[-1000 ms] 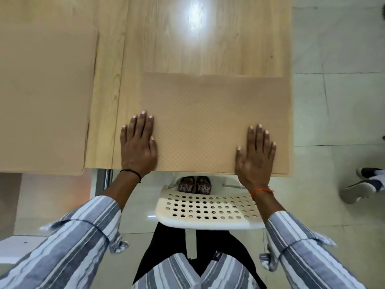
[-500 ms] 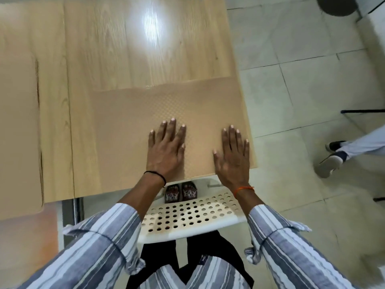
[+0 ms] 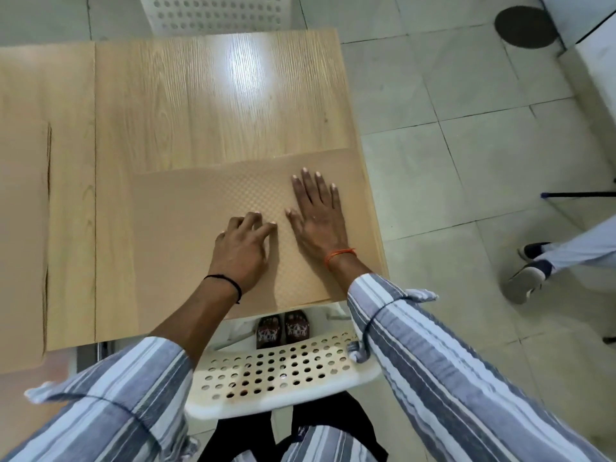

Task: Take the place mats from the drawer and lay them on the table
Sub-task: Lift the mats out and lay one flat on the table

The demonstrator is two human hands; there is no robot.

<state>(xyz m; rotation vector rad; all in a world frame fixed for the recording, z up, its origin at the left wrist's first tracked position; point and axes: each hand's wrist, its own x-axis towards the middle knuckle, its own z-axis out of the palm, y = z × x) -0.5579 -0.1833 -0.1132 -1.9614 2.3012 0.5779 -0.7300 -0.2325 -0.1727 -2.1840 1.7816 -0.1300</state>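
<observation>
Two hands, right (image 3: 316, 215) flat, left (image 3: 245, 246) curled, rest on mat (image 3: 186, 235) above chair (image 3: 283, 371).

Two place mats on a table, both hands on the right-hand one.

One place mat (image 3: 206, 235) lies flat at the near right corner of the table (image 3: 206, 105); the left hand (image 3: 243, 248) and right hand (image 3: 316, 211) rest side by side on its right half. A second mat (image 3: 20, 245) lies at the table's left end. A chair (image 3: 266, 378) stands before the near edge, another chair (image 3: 220, 15) beyond the far edge.
</observation>
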